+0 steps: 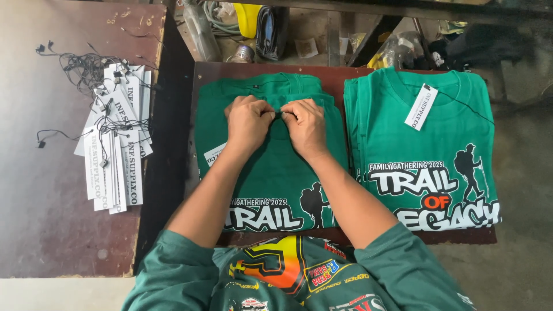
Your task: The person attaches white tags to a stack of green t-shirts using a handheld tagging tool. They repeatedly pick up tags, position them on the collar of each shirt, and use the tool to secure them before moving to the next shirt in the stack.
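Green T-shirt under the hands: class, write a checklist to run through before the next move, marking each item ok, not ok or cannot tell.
1. Both hands at the collar: left hand and right hand meet there: ok.
2. Green T-shirt lies flat, print up: ok.
3. Loose paper tag within reach beside the left wrist: ok.
4. Tag string threaded through the collar: hidden by fingers: cannot tell.
5. Spare hang tags stocked on the left table: ok.
6. Tagged shirt stack on the right is neat: ok.

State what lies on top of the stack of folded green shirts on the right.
A white hang tag lies on the top shirt of the right stack, near the collar, with a thin dark string running off it. The shirts beneath are covered; only their edges show at the left.
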